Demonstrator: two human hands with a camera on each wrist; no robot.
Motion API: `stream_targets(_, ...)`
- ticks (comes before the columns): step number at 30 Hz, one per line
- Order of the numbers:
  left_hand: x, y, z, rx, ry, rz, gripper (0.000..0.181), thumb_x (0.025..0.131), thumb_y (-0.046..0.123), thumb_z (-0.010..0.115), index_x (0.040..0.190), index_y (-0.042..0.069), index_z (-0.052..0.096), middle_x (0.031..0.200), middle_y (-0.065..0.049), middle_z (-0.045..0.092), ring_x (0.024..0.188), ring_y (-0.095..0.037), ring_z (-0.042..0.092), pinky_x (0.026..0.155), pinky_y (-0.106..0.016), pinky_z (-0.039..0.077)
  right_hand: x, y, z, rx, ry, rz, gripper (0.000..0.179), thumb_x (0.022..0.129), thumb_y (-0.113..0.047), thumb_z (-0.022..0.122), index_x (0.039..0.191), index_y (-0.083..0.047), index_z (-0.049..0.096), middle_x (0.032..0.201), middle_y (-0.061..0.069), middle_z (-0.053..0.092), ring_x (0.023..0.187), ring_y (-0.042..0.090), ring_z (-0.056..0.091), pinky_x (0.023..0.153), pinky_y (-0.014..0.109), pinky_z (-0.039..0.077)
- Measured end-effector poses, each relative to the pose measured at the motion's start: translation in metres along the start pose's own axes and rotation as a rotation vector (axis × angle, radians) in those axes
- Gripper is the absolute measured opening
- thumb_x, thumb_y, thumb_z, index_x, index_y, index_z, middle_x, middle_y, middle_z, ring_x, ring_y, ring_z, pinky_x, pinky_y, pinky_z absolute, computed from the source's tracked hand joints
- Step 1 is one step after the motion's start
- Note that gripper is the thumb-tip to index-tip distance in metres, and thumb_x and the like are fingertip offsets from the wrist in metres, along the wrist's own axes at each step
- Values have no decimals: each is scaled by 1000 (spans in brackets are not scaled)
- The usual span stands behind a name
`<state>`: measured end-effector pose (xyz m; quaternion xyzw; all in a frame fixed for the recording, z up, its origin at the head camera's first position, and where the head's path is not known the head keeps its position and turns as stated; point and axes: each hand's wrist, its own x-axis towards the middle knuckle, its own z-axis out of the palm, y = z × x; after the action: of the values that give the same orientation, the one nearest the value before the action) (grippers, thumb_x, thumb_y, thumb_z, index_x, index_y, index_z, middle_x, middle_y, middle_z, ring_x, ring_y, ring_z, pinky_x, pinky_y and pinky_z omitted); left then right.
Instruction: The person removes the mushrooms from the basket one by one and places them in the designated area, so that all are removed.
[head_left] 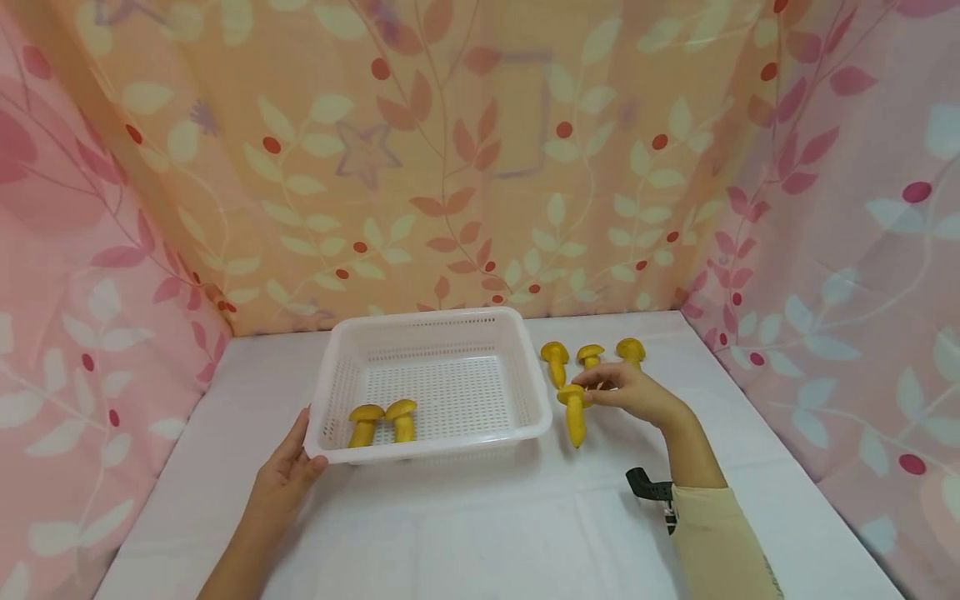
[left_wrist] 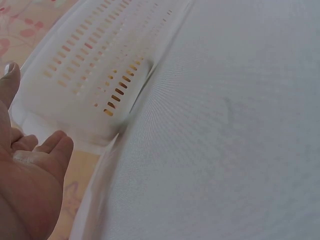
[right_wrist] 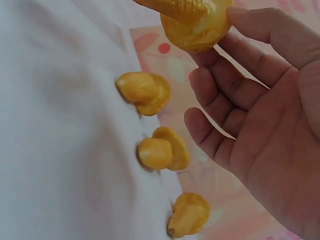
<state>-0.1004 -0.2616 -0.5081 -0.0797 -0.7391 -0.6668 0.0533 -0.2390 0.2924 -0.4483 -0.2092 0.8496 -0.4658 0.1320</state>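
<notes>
My right hand [head_left: 626,392] pinches a yellow mushroom [right_wrist: 197,25] by its cap between thumb and fingertips, the stem pointing toward me in the head view. Beyond that hand lie three more yellow mushrooms, one on the left [head_left: 555,358], one in the middle [head_left: 591,354] and one on the right [head_left: 632,348], partly behind the hand. At the near left corner of a white perforated plastic basket [head_left: 480,446], my left hand [head_left: 281,479] holds the rim. Inside, two yellow mushrooms [head_left: 365,423] stand side by side against the near wall.
A white cloth covers the table [head_left: 465,533]. Patterned curtains [head_left: 450,167] enclose its back and both sides. A black wrist strap piece [head_left: 648,485] juts from the right sleeve [head_left: 720,542].
</notes>
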Motion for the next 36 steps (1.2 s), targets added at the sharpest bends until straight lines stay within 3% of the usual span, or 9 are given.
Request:
stream_targets(10, 0, 3, 2, -2, 6, -27, 76, 103, 5, 60, 165, 20, 19, 172, -8, 11, 132, 20, 38, 98, -9, 48, 9, 17, 12, 15, -23, 10, 25, 96, -21, 74, 119, -10, 74, 112, 8, 74, 98, 24, 63, 83, 27, 56)
stream_targets(18, 1, -2, 1, -52, -6, 5, 76, 103, 1, 58, 165, 16, 17, 173, -7, 11, 134, 17, 40, 100, -11, 48, 13, 24, 17, 75, -53, 104, 28, 97, -24, 73, 122, -12, 73, 119, 9, 72, 104, 27, 65, 94, 30, 57)
stream_targets(36, 1, 0, 2, -40, -3, -6, 77, 102, 2, 60, 165, 19, 19, 173, -7, 11, 134, 19, 39, 98, -11, 48, 16, 35, 19, 107, -58, 152, 28, 99, -25, 70, 125, -14, 72, 122, 6, 71, 110, 27, 62, 105, 39, 52)
